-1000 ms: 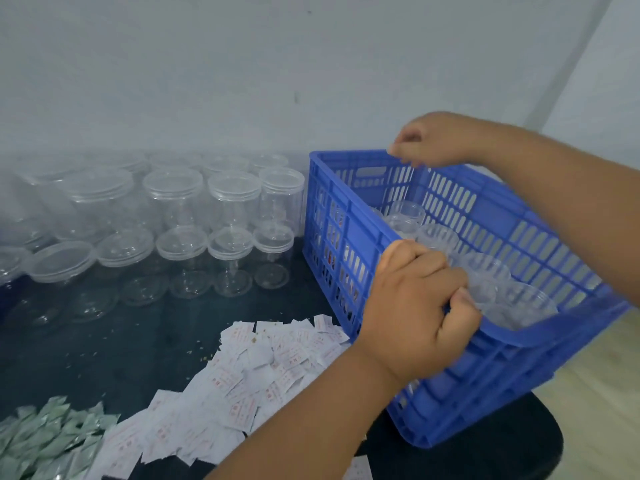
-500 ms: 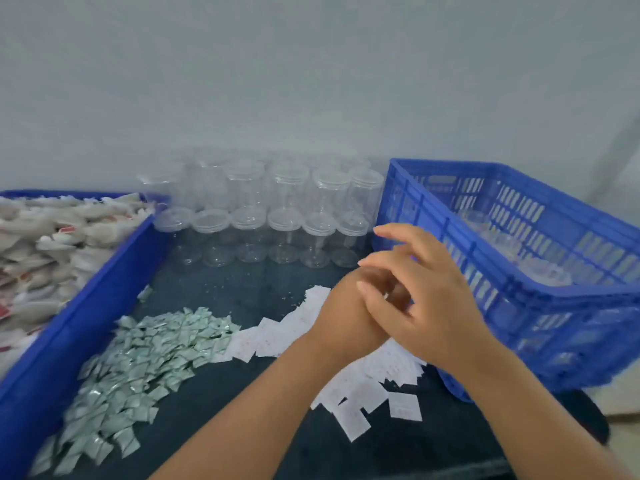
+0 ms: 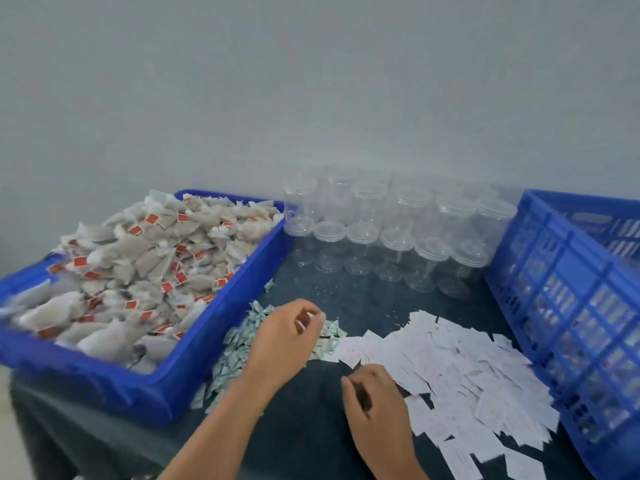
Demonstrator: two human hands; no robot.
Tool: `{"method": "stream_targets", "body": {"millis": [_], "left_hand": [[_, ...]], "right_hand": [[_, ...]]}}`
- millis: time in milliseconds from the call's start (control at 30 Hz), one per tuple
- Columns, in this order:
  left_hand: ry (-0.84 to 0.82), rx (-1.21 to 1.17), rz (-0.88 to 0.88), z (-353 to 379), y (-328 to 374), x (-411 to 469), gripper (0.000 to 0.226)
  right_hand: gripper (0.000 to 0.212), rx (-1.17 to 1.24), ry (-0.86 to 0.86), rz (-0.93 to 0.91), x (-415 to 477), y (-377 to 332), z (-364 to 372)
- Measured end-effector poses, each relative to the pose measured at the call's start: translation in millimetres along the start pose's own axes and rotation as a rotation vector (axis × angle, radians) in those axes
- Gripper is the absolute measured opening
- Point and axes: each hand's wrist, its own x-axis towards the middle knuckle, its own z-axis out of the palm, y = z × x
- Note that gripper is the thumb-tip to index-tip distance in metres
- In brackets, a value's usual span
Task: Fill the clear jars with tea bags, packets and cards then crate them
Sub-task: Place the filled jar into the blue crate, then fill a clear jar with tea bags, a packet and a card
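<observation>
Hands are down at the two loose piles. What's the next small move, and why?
Probably pinch one piece from each pile: the left hand sits curled over the green packets, the right hand at the edge of the white cards, neither clearly gripping, and the clear jars behind look empty.

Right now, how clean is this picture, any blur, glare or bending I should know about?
Head view: flat soft light, no hard shadows or strong glare; motion blur smears the tea bag crate at its left end and the slatted crate; the clear jars fade into the grey wall; left hand and right hand are soft, grips unclear.
</observation>
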Motion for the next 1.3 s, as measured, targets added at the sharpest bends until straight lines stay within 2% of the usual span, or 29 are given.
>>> {"method": "stream_targets", "body": {"millis": [100,233,400,500,600,767,833,867,900,1000,1033,1100,1133,1200,1267,1300], "left_hand": [[0.093,-0.001,0.021,-20,14,72,0.028],[0.270,-0.113,0.003,-38,29,173,0.064],[0.236,-0.006,-0.105,-31,22,257,0.112],[0.240,-0.134,-0.103,-18,17,282,0.120],[0.251,-0.184,-0.114,-10,9,289,0.117],[0.321,-0.125,-0.019,-25,15,258,0.117],[0.261,-0.106,0.011,-35,30,227,0.115],[0.203,-0.108,0.028,-38,36,205,0.113],[0.130,-0.107,0.053,-39,41,179,0.108],[-0.124,-0.036,0.134,-30,47,90,0.099],[-0.188,-0.004,0.143,-24,48,61,0.098],[-0.253,0.023,0.157,-8,47,11,0.099],[-0.279,0.007,0.152,-1,47,-9,0.104],[-0.342,-0.002,0.163,4,46,-39,0.118],[-0.385,0.117,0.256,-4,46,-47,0.117],[-0.405,0.197,0.322,-13,46,-43,0.110]], "right_hand": [[0.032,-0.028,0.021,0.003,-1,5,2],[0.031,-0.081,0.021,0.021,0,5,6],[0.036,-0.100,0.092,0.029,5,6,10],[0.046,-0.155,0.076,0.008,11,9,9],[0.047,-0.200,0.059,-0.009,14,11,10],[0.040,-0.103,0.127,-0.009,10,18,11],[0.033,-0.011,0.180,-0.029,9,16,8],[0.037,0.047,0.192,-0.014,8,13,6],[0.052,0.086,0.184,0.016,7,11,5],[0.115,0.179,0.118,0.144,1,15,5],[0.128,0.230,0.085,0.173,-1,14,3],[0.140,0.328,0.029,0.179,-2,13,0],[0.140,0.369,0.011,0.155,-2,14,-1],[0.122,0.425,0.016,0.096,-2,14,-4],[0.103,0.488,-0.011,0.057,-3,12,-6],[0.100,0.511,-0.035,0.033,-4,11,-7]]}}
